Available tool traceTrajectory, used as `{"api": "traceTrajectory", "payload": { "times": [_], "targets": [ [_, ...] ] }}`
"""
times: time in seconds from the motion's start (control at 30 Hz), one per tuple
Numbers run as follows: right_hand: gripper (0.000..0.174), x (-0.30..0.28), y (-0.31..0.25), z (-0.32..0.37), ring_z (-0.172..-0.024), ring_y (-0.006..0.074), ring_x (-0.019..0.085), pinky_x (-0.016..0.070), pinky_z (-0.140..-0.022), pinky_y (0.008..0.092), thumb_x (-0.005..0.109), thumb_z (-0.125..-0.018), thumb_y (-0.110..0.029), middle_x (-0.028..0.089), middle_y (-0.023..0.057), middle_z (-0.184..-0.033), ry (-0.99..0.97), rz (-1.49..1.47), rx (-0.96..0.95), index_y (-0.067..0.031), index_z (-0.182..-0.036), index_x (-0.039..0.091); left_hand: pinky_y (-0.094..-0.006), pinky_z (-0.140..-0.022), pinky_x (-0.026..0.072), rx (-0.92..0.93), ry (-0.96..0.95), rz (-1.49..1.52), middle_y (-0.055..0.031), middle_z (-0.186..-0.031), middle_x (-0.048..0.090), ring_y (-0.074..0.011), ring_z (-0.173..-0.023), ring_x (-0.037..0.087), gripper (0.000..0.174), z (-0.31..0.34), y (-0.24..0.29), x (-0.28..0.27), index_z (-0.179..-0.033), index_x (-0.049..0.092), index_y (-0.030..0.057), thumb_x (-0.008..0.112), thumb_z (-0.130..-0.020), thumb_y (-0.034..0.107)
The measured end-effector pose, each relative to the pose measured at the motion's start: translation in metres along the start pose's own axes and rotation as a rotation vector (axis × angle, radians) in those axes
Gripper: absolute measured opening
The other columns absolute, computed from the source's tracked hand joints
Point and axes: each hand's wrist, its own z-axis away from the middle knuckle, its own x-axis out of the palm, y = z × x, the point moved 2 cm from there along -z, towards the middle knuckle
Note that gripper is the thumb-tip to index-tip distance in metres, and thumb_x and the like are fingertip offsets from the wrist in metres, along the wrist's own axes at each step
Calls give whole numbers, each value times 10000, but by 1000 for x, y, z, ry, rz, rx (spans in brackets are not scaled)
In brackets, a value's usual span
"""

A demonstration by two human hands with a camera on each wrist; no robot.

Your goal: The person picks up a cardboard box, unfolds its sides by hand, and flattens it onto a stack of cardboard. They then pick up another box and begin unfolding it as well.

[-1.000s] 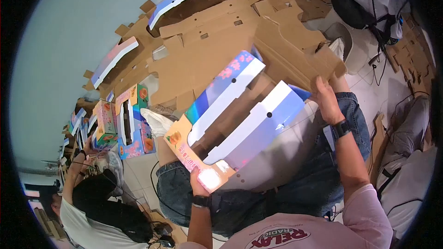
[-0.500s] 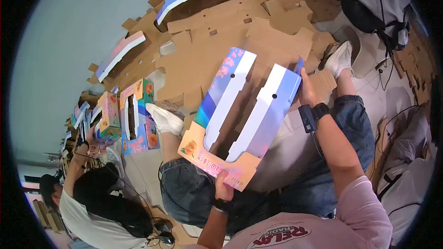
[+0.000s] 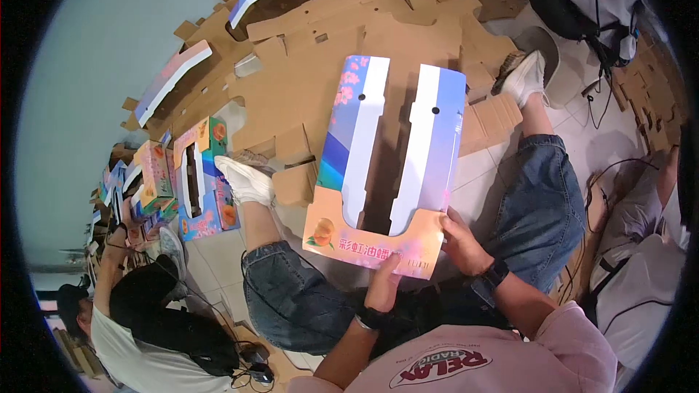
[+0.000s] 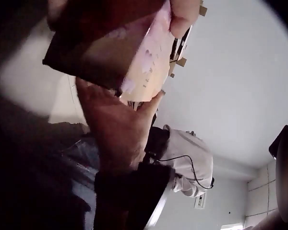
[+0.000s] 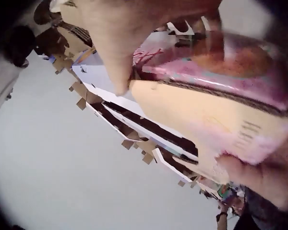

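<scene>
A printed cardboard box [image 3: 335,224] lies tilted in front of me, its near end orange with a peach picture and Chinese lettering. Its blue-purple sides fold into white top strips with a long gap between them. My left hand [image 3: 382,287] grips the near end, thumb on the printed face. At the near right corner my right hand [image 3: 466,249] holds the box, its thumb on top of the corner. In the right wrist view, the right hand [image 5: 153,28] reaches over the corner while the left thumb presses on the orange face. The fingers under the box are hidden.
Flattened brown cardboard sheets [image 3: 306,94] cover the floor ahead. Two similar printed boxes, one nearer [image 3: 200,182] and one farther [image 3: 156,175], stand at the left by another person [image 3: 138,313]. A grey bin [image 3: 557,76] stands at the right, with cables on the floor.
My right hand has moved from the far right corner of the box to the near right corner. The box has turned to point more straight ahead; the left hand stays on its near end.
</scene>
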Motion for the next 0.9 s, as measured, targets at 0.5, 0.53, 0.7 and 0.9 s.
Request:
{"api": "traceTrajectory", "payload": {
  "times": [0.5, 0.53, 0.7, 0.9],
  "targets": [
    [1140, 10, 1, 30, -1328, 281, 357, 285, -1091, 380, 748, -651, -46, 353, 142, -1431, -78, 48, -64, -102, -1524, 18, -392, -1063, 370, -96, -38, -87, -63, -1308, 535, -178, -1234, 492, 434, 0, -2, 27, -1344, 441, 52, 522, -979, 272],
    [1149, 7, -1, 29, -1312, 285, 372, 293, -1086, 385, 754, -633, -47, 366, 147, -1421, -68, 75, -89, -99, -1525, 33, -379, -1048, 384, -144, -60, -99, -64, -1299, 542, -169, -1217, 503, 428, 1, -2, 25, -1338, 454, 55, 524, -979, 278],
    [1173, -3, -4, 26, -1271, 293, 406, 309, -1072, 394, 766, -583, -50, 397, 169, -1397, -47, 121, -140, -92, -1527, 70, -310, -906, 466, -329, -536, -805, -61, -1149, 627, -136, -1056, 586, 344, 20, 18, 45, -1216, 569, 25, 602, -940, 228],
    [1191, -13, 7, 22, -1233, 286, 440, 360, -1032, 380, 762, -569, -52, 445, 165, -1339, 1, 56, -171, -93, -1530, 61, -318, -775, 492, 275, -465, -1344, -94, -993, 634, -187, -905, 624, 332, -11, 65, 121, -1093, 606, -1, 704, -837, 186]
  ]
}}
